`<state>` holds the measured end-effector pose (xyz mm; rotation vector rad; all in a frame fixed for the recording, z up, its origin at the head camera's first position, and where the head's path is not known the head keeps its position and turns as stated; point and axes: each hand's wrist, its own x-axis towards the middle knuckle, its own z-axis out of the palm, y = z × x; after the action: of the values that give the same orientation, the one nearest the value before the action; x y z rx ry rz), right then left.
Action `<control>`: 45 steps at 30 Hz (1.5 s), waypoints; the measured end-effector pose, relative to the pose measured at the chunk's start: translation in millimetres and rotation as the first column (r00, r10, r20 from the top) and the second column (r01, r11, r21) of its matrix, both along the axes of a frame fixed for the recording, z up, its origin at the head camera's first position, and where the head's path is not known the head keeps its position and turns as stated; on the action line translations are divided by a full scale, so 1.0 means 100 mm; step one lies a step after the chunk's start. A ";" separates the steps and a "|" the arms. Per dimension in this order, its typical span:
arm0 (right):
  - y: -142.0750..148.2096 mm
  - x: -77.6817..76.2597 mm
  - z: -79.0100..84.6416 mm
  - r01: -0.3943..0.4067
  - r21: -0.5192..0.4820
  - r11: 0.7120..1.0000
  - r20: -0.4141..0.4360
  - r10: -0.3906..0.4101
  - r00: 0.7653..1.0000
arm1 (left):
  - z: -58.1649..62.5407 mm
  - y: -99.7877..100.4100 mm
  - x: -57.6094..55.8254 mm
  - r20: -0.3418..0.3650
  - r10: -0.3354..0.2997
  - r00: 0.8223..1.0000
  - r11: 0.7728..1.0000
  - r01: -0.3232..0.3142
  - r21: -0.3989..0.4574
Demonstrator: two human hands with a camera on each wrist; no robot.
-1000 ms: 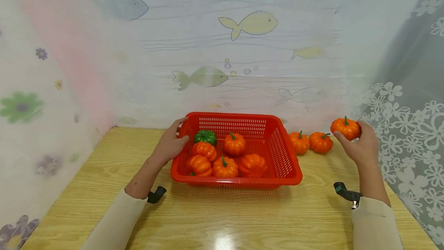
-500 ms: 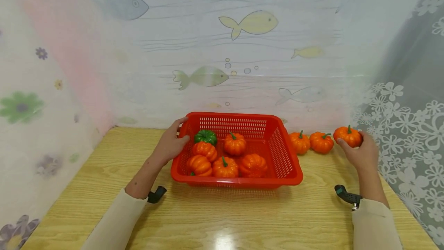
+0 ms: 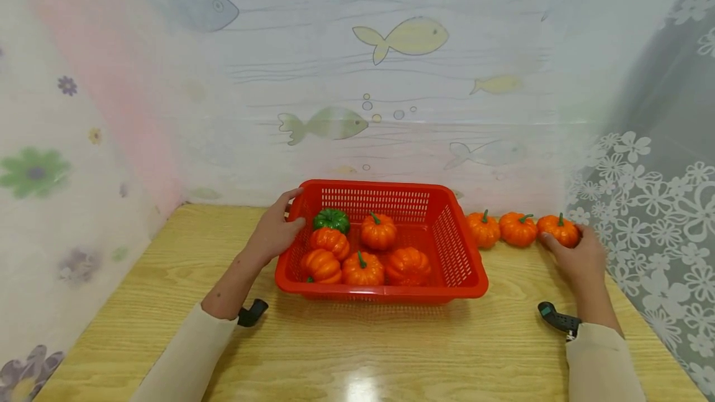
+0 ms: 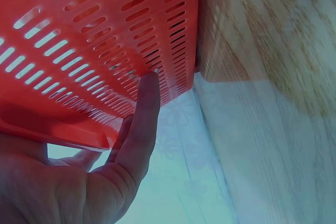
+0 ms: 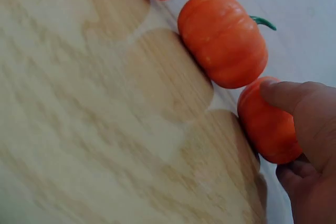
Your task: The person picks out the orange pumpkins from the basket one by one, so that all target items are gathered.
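Note:
A red plastic basket [image 3: 385, 290] with slotted walls stands on the table. My left hand [image 3: 275, 231] holds its left rim, with the thumb over the edge; in the left wrist view the fingers [image 4: 144, 121] lie against the outer wall. Inside sit several small orange pumpkins [image 3: 363, 270] and one green pumpkin [image 3: 331, 221], grouped mostly to the left. At the right end of a row behind the table's middle, my right hand [image 3: 581, 256] grips an orange pumpkin [image 3: 558, 231], which appears to rest on the table. In the right wrist view the thumb presses the pumpkin's [image 5: 270, 129] side.
Two more orange pumpkins, a middle one [image 3: 517, 229] and one beside the basket [image 3: 483, 230], line up along the back of the wooden table [image 3: 313, 352]. A curtain-like wall [image 3: 413, 147] with printed fish rises right behind the table's back edge.
My right hand has lowered the orange pumpkin from the air to the table, at the right end of the row. The left hand and the basket have stayed in place.

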<state>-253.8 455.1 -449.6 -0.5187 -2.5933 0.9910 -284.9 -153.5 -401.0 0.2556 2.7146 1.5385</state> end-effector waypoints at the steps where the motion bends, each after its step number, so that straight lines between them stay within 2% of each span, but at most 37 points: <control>1: 0.00 0.00 -0.01 0.000 0.001 1.000 -0.004 0.000 1.000 | 0.00 0.00 0.00 0.001 -0.002 1.000 1.000 0.002 0.001; 10: 0.01 -0.02 -0.02 -0.008 0.004 1.000 0.003 0.008 1.000 | 0.04 0.00 0.02 0.014 0.007 1.000 1.000 -0.007 0.000; 18: 0.03 0.00 0.07 -0.035 -0.033 0.999 0.039 0.037 0.999 | 0.04 0.00 0.01 0.009 0.000 1.000 1.000 0.000 -0.002; 26: -0.07 -0.02 0.33 -0.065 0.028 0.997 -0.036 0.066 0.997 | 0.04 0.00 0.01 0.015 0.000 1.000 1.000 0.000 0.005; 30: -0.17 -0.03 0.49 -0.072 0.097 0.993 -0.086 0.081 0.993 | 0.04 0.00 0.01 0.021 0.002 1.000 1.000 -0.002 0.003; 36: -0.38 -0.03 0.71 -0.100 0.137 0.986 -0.135 0.119 0.984 | 0.05 0.00 0.02 0.026 0.003 1.000 1.000 -0.003 0.006; 45: -0.73 0.00 0.94 -0.176 0.211 0.962 -0.242 0.225 0.944 | 0.04 0.00 0.01 0.022 -0.003 1.000 1.000 0.003 0.009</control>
<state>-254.3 382.5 -356.1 -0.0664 -2.4951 0.8010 -283.4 -153.8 -397.3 0.2407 2.6899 1.5441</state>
